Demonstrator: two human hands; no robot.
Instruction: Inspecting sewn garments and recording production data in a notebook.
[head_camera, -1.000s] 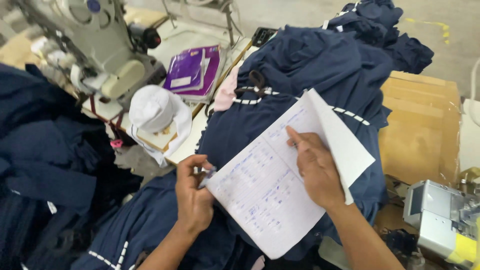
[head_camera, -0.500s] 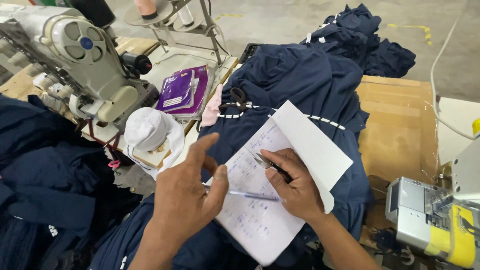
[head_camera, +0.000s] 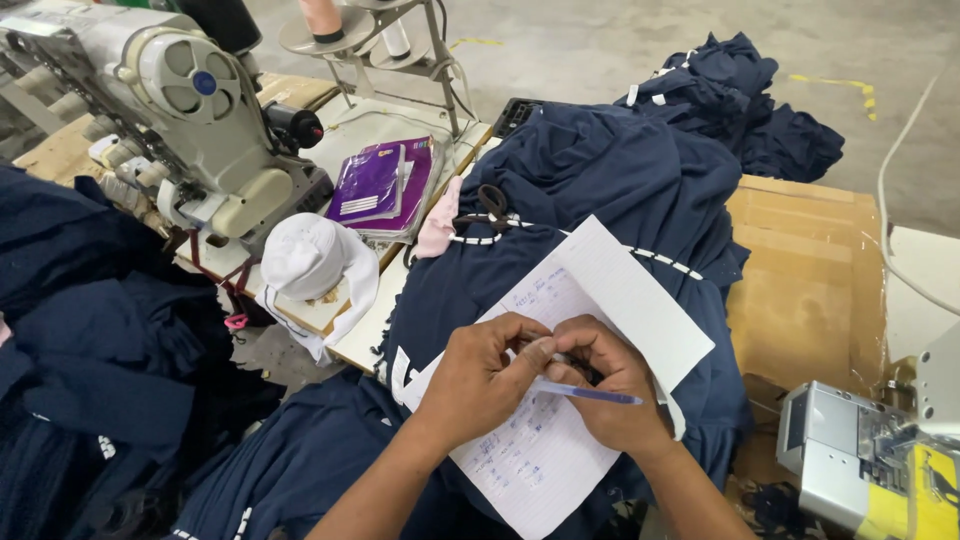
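Pen (head_camera: 585, 392) is gripped by right hand (head_camera: 610, 385), pinched by left hand (head_camera: 485, 375) fingers over paper (head_camera: 560, 400), frame centre; uncapping step judged; next, a steady pull.

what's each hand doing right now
Left hand: fingers curled onto the end of the blue pen.
Right hand: closed around that pen, over the lined paper.
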